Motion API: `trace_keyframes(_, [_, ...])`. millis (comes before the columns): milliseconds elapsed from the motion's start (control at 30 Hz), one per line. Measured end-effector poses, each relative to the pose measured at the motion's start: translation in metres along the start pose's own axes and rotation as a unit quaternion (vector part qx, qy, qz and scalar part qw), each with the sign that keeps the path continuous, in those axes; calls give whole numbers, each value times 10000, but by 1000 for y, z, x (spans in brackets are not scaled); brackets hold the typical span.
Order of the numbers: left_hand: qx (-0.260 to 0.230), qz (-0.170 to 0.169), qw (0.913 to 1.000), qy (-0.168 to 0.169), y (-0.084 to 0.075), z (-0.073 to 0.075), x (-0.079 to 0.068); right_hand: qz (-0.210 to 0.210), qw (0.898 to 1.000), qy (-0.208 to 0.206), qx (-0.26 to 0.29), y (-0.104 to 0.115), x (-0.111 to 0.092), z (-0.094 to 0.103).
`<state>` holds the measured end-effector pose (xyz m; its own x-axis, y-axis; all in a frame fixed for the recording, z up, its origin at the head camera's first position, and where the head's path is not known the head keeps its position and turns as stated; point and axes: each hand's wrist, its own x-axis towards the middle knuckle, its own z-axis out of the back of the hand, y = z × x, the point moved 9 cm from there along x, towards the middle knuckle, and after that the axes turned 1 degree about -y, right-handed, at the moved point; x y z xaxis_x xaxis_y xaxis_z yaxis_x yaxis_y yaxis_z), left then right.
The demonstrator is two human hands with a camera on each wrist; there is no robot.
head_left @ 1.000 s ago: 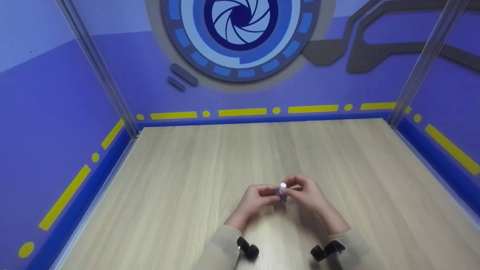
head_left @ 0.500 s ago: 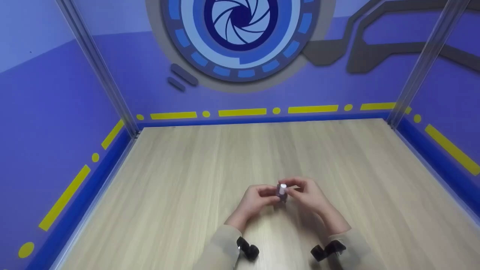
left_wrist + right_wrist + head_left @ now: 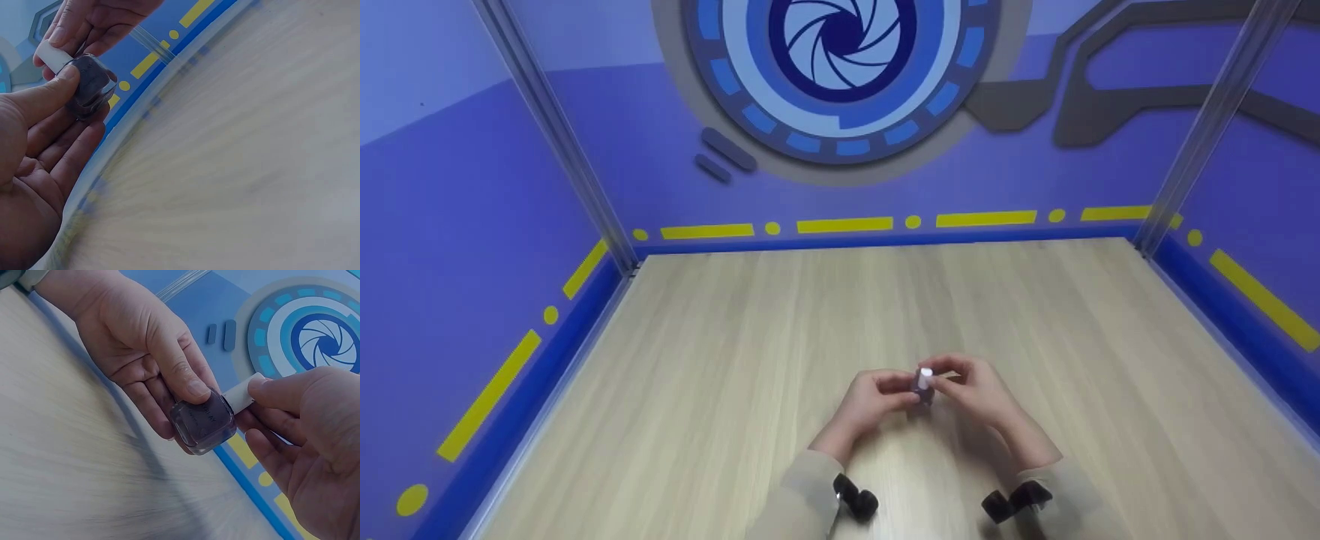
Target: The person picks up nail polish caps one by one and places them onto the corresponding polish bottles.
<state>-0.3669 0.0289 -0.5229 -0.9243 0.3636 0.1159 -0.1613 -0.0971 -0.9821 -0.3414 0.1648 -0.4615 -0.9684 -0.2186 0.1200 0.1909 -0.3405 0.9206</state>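
Observation:
A small nail polish bottle (image 3: pixel 203 424) of clear glass with dark purplish polish is held between both hands above the table. Its white cap (image 3: pixel 240 393) sits on the neck. My left hand (image 3: pixel 874 401) pinches the glass body, thumb on one face and fingers behind it. With thumb and fingers my right hand (image 3: pixel 979 390) grips the white cap. In the left wrist view the dark bottle (image 3: pixel 93 85) shows plainly beyond the left thumb, and the cap (image 3: pixel 53 56) is partly covered by right-hand fingers.
A light wood-grain table (image 3: pixel 750 322) spreads around the hands. Blue-purple panels (image 3: pixel 607 165) with yellow dashes stand along its back and sides, joined by metal posts (image 3: pixel 574 172). Black straps or mounts (image 3: pixel 856 498) sit at both sleeves.
Over the last second my right hand has shifted its fingers slightly on the cap, and more of the cap and bottle shows between the hands. My left hand stays in place.

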Motion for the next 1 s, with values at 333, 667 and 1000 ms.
trace_keyframes(333, [-92, 0, 9999, 81, 7, 0, 2, 71, 9999, -114, -97, -22, 7, 0])
trace_keyframes(667, [-76, -56, 9999, 109, 6, -2, 2, -107, 9997, -197, 5, -25, 7, 1])
trace_keyframes(1000, [-105, 18, 9999, 93, 5, -1, 2, 86, 9999, -68, 125, -4, 2, 2])
